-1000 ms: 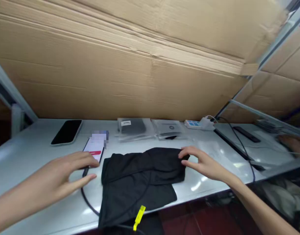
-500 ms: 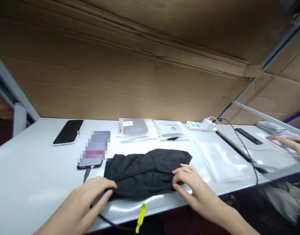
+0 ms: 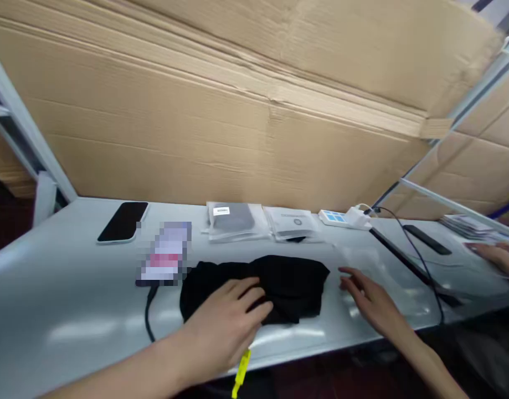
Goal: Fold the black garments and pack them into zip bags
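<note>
A folded black garment [image 3: 296, 285] lies across the middle of the white table, its exact kind hard to make out. My left hand [image 3: 227, 318] rests over its front, fingers stretched across the dark fabric and covering part of it. To the right, my right hand [image 3: 368, 296] is off the garment, fingers apart and empty, at the left side of a clear plastic bag [image 3: 387, 271]. A yellow tag [image 3: 241, 370] hangs by the table's front edge below my left wrist.
Left of the garment lies a phone [image 3: 166, 252] with a blurred-out screen and a black cable [image 3: 148, 316]; a dark-screened phone [image 3: 123, 221] is farther left. Bagged items [image 3: 235, 221] and a power strip [image 3: 333, 217] line the back cardboard wall [image 3: 175, 138]. Another person's hand [image 3: 497, 257] shows at right.
My left hand has moved right, from the garment's left end onto its middle front. My right hand has left the garment's right end and shifted right toward the plastic bag.
</note>
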Motion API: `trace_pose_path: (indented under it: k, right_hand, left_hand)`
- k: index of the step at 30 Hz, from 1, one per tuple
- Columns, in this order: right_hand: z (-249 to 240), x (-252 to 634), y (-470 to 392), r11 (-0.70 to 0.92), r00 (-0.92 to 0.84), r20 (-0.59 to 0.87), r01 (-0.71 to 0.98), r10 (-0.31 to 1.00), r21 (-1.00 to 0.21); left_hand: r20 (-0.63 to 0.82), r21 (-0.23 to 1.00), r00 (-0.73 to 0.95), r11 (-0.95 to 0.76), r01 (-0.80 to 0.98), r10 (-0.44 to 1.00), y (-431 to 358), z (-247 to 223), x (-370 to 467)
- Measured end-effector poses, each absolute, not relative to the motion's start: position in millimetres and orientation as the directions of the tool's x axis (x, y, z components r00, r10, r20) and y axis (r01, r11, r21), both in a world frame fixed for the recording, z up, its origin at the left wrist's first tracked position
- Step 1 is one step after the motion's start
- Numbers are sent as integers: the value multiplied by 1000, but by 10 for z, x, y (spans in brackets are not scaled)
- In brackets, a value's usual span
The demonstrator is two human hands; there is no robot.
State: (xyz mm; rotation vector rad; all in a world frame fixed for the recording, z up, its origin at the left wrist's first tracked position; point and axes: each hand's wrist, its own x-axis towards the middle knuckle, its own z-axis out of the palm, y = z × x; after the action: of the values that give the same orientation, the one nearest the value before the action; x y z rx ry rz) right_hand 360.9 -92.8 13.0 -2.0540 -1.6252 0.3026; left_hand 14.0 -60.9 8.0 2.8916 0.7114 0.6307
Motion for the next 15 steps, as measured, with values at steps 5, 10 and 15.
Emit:
trace_pose_path:
  k: [5, 10, 15]
  right_hand:
    - [-23, 3465, -869, -187, 292, 120, 826, 949, -532]
    - [-118, 3347, -767, -199, 320, 120, 797, 940, -570]
    - [-268, 3238, -693, -164, 318, 150, 772, 936, -613]
  left_hand:
    - [257, 276, 864, -890, 362, 432, -364, 13, 752]
    - [233, 310, 777, -802, 510, 584, -138, -124, 860]
    - [276, 252, 729, -780, 573, 626, -151, -175, 813]
